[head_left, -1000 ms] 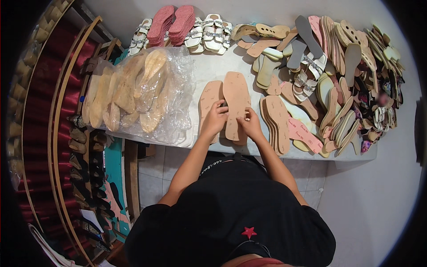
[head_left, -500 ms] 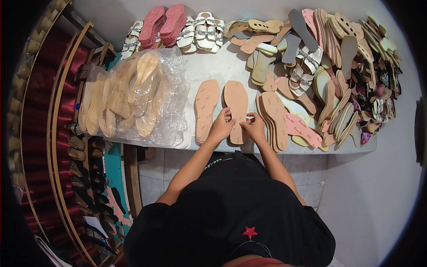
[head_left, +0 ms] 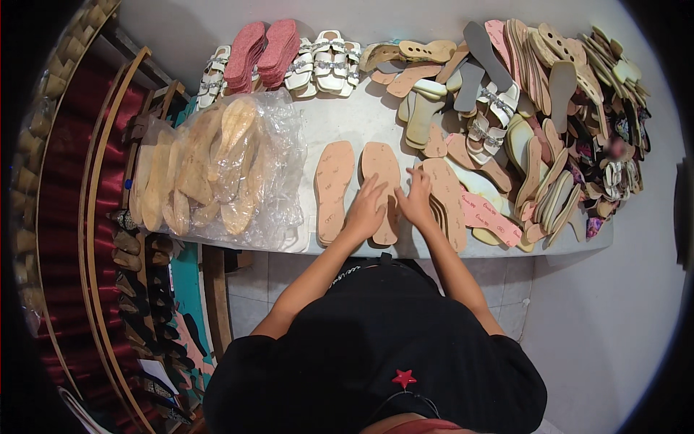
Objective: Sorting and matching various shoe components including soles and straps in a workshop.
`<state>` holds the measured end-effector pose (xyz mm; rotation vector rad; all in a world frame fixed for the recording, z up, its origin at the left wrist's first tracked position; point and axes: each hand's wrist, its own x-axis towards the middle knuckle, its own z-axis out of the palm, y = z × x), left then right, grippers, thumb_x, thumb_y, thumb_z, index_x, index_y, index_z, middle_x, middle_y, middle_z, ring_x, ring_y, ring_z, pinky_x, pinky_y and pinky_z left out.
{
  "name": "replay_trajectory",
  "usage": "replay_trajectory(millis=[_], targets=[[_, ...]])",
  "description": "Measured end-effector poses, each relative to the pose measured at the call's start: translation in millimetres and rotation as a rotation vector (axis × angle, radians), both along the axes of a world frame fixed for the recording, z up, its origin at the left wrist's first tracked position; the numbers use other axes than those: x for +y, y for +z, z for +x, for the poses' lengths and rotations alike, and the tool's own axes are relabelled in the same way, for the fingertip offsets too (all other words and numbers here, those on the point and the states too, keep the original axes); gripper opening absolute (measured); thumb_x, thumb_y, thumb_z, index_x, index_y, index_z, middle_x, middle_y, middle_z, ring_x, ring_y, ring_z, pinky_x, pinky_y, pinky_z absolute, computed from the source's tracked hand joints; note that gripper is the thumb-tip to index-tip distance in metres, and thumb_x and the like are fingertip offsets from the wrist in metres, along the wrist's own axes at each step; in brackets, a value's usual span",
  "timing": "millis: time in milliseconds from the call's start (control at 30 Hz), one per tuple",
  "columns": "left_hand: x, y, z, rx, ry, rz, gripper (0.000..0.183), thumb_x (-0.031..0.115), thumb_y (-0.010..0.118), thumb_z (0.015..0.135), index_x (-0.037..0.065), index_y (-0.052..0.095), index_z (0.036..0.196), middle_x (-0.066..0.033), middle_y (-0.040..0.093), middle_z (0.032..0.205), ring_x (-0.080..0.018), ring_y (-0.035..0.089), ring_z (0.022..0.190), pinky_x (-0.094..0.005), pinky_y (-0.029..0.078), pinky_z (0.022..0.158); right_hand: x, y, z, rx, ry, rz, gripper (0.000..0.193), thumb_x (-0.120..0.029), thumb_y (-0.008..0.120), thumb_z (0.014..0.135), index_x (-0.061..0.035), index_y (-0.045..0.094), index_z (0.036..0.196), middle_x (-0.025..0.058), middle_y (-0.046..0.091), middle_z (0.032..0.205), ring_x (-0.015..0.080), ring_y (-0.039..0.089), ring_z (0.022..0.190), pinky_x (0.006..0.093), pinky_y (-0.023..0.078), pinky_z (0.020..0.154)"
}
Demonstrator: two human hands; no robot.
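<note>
Three groups of tan insoles lie side by side at the table's front edge. My left hand rests with fingers spread on the middle insole, covering part of its left side. Between that insole and the right-hand stack of insoles is my right hand. Its fingers are apart, with the tips close to the stack's left edge; whether they touch it I cannot tell. To the left of my left hand lies the left insole, untouched. Neither hand holds anything.
Wooden shoe lasts in a clear plastic bag fill the table's left. Pink insole stacks and white sandals stand along the wall. Loose soles and insoles pile up on the right. Racks of shoes are below left.
My fingers were pinched at the middle insole's edges; now they have spread. My right hand has shifted toward the right-hand stack. The whole view has moved slightly.
</note>
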<state>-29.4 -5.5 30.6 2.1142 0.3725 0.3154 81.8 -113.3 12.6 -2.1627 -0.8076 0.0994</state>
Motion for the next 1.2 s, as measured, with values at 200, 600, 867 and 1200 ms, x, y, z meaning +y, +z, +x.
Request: replay_trajectory(millis=[200,600,867,1200], targets=[[0.0,11.2,28.3,0.02,-0.119,0.267,0.043,0.015,0.058,0.075,0.005,0.048,0.116,-0.0196,0.032,0.132,-0.0365,0.023,0.126,-0.0424,0.024,0.101,28.5,28.4,90.6,-0.303,-0.213,0.019,0.059,-0.016,0.062,0.066,0.0014,0.036,0.116,0.0251,0.034,0.112,0.0401,0.032,0.105,0.0458,0.025,0.092],[13.3,2.0,38.7,0.075,-0.084,0.128,0.035,0.02,0.058,0.076,0.006,0.054,0.108,-0.0207,0.038,0.127,-0.0376,0.027,0.124,-0.0422,0.025,0.1,44.9,32.3,216.9,0.527,-1.004,0.389,0.057,-0.033,0.068,0.069,0.0057,0.039,0.099,0.0242,0.053,0.098,0.0366,0.053,0.091,0.0394,0.04,0.083],[16.2,4.9,39.2,0.047,-0.082,0.08,0.032,0.016,0.056,0.077,0.003,0.054,0.107,-0.0226,0.038,0.124,-0.0395,0.027,0.123,-0.0406,0.029,0.098,52.9,63.1,193.9,0.062,-0.964,0.161,0.041,-0.024,0.064,0.071,-0.0049,0.045,0.102,0.0144,0.05,0.099,0.0336,0.053,0.09,0.0424,0.041,0.078],[19.8,8.3,44.4,-0.034,-0.055,-0.043,0.027,0.012,0.056,0.078,0.005,0.054,0.104,-0.0201,0.039,0.122,-0.0361,0.031,0.121,-0.0386,0.039,0.091,37.0,75.4,197.5,0.018,-0.804,0.168,0.035,-0.025,0.056,0.077,0.0017,0.053,0.099,0.0204,0.058,0.093,0.0353,0.056,0.086,0.0412,0.042,0.074]])
